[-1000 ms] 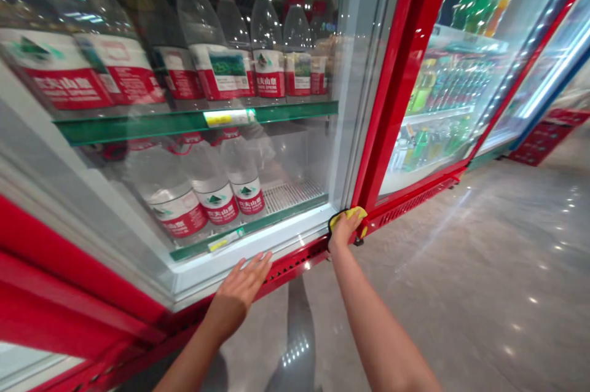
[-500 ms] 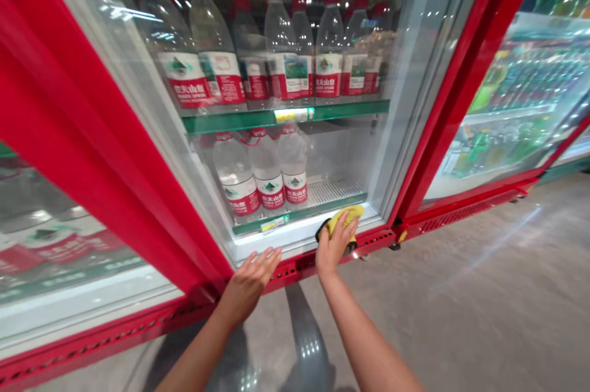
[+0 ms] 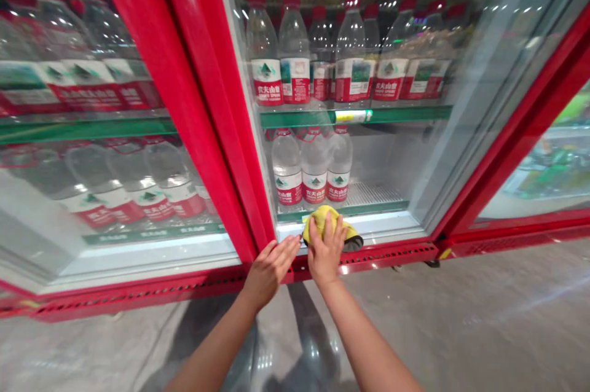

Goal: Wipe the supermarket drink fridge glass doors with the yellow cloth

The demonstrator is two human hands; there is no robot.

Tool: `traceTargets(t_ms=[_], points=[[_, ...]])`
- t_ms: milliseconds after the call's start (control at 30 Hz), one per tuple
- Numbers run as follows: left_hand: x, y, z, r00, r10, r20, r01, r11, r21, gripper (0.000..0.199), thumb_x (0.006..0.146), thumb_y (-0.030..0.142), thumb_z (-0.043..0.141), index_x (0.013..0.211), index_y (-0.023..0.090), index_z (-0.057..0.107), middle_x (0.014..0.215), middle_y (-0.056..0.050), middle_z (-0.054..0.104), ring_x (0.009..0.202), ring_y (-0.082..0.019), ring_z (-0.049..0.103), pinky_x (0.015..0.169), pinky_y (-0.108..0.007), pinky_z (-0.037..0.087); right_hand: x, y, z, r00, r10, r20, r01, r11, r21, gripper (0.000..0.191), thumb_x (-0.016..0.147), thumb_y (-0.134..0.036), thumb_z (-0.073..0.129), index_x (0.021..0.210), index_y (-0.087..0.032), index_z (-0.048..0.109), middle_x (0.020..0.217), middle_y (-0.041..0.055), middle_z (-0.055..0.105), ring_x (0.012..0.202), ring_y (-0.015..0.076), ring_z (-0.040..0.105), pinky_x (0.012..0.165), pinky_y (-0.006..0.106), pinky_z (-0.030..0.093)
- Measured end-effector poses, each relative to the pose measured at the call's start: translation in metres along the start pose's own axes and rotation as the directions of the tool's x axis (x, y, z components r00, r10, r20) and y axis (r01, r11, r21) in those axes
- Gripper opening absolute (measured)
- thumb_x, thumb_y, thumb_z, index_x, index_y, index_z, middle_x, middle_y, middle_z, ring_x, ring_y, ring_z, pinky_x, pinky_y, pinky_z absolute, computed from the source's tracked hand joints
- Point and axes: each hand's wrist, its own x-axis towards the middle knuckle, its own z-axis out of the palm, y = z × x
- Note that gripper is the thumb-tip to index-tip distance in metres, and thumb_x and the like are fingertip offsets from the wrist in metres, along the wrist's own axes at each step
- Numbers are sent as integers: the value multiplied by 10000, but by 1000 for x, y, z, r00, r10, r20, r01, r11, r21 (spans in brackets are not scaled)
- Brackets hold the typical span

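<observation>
Against the door [image 3: 382, 164], right fingers [image 3: 326, 239] press yellow cloth [image 3: 321, 215].

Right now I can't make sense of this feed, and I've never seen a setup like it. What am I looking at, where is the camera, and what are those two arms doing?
This picture comes from a camera worn on a person's head, looking forward and down, so the two bare arms are that person's own. In front of them stands a fridge with red frames and glass doors. Behind the glass, bottled water stands on shelves with green edges. The right hand holds a yellow cloth against the bottom of the door. The left hand is open beside it, at the door's lower red frame, and holds nothing.
</observation>
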Motion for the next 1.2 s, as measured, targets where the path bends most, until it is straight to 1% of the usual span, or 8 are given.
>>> traceTargets(t_ms=[133, 233, 333, 533, 700, 900, 1067, 1200], points=[[-12, -6, -4, 999, 30, 33, -31, 999, 32, 575, 993, 156, 383, 1566, 187, 363, 1556, -63, 498, 1458, -159, 429, 1182, -348, 328, 0, -1, -6, 940, -336, 48, 333, 941, 62, 459, 891, -117, 636, 1264, -378, 685, 1497, 0, 574, 1564, 244, 179, 1250, 566, 148], [-18, -12, -12, 998, 15, 60, -18, 998, 56, 591, 987, 117, 338, 1576, 169, 336, 1610, -63, 414, 1475, -139, 398, 1177, -329, 333, 15, -1, -12, 965, -263, -15, 264, 963, 55, 426, 897, -123, 630, 1247, -357, 695, 1486, 21, 585, 1565, 258, 182, 1242, 572, 150], [-27, -21, -19, 998, -18, 55, 14, 997, 79, 621, 982, 101, 338, 1594, 192, 289, 1607, -72, 414, 1465, -146, 415, 1175, -344, 342, 38, -25, -11, 986, -154, -59, 157, 987, 37, 447, 904, -157, 630, 1321, -313, 662, 1552, 86, 507, 1574, 328, 120, 1221, 625, 145], [-51, -38, -28, 998, -70, -3, 70, 992, 107, 602, 987, 135, 369, 1583, 202, 321, 1575, -56, 464, 1470, -167, 414, 1231, -385, 283, 38, -43, -14, 911, -411, -14, 410, 906, 105, 335, 937, -181, 641, 1214, -358, 704, 1430, -10, 631, 1503, 231, 312, 1235, 492, 194], [-54, -50, -39, 977, -127, -169, 148, 982, 117, 579, 977, 182, 429, 1555, 178, 392, 1539, -85, 511, 1496, -201, 379, 1297, -451, 137, 58, -52, -31, 928, -337, -159, 360, 920, 155, 456, 956, -176, 612, 1356, -393, 631, 1443, 45, 595, 1431, 267, 427, 1103, 433, 405], [-38, -59, -62, 951, -124, -284, 190, 957, 218, 545, 948, 242, 496, 1485, 145, 497, 1587, -96, 450, 1573, -227, 183, 1310, -480, 10, 134, -91, -47, 831, -522, -192, 537, 843, 32, 434, 972, -198, 607, 1355, -401, 624, 1385, 0, 659, 1403, 223, 448, 1145, 422, 314], [-10, -69, -87, 922, -182, -342, 268, 938, 222, 481, 957, 255, 510, 1430, 185, 563, 1579, -59, 473, 1578, -215, 163, 1310, -469, -6, 241, -120, -86, 780, -535, -325, 540, 837, -83, 315, 996, -210, 540, 1243, -327, 698, 1392, -11, 655, 1327, 248, 506, 1114, 414, 324], [11, -78, -104, 873, -252, -418, 342, 926, 157, 522, 984, 259, 477, 1499, 174, 480, 1569, -55, 485, 1573, -202, 182, 1310, -457, 13, 322, -139, -119, 758, -541, -364, 547, 832, -99, 350, 1005, -234, 492, 1302, -317, 656, 1472, 3, 591, 1362, 281, 474, 1095, 477, 340]])
